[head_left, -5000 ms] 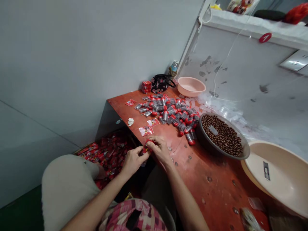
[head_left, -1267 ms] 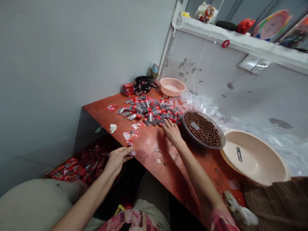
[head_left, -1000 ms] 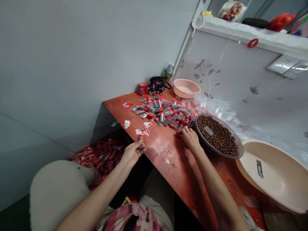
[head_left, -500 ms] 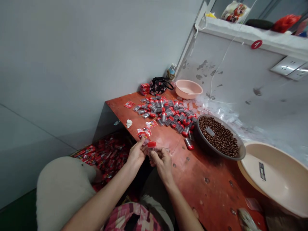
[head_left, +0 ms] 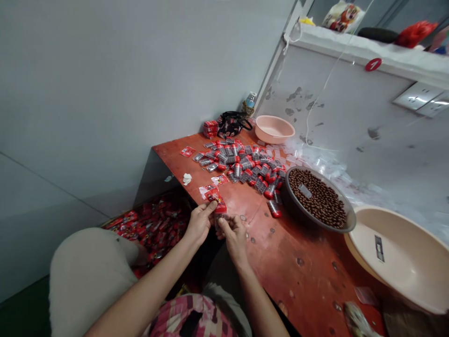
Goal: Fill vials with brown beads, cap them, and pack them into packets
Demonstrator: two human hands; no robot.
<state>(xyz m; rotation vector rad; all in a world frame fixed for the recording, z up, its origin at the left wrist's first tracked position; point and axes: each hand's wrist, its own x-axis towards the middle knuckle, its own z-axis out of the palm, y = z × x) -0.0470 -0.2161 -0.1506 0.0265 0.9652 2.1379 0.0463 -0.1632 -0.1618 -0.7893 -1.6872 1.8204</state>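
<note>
My right hand [head_left: 234, 235] is closed around a small clear container with a red cap [head_left: 221, 209], held upright just off the table's near edge. Between the thumb and fingers of my left hand [head_left: 200, 222] is a red printed packet [head_left: 212, 194], pressed against the capped end of the container. Its lower edge overlaps the cap, and I cannot tell how far it reaches over it. More flat red printed packets [head_left: 220, 179] lie on the table just beyond my hands. Past them is a heap of similar red-capped containers [head_left: 245, 164] filled with dark brown balls.
A grey bowl [head_left: 292, 200] of brown balls stands right of the heap, beside a large cream basin [head_left: 414, 267]. A pink basin [head_left: 274, 130] and a black bag [head_left: 229, 125] sit at the back. Below the table's left edge lies a pile of red packets [head_left: 157, 229].
The red packet in my left hand has come up and over to the container's cap, now partly covering it. My right hand stays in nearly the same place.
</note>
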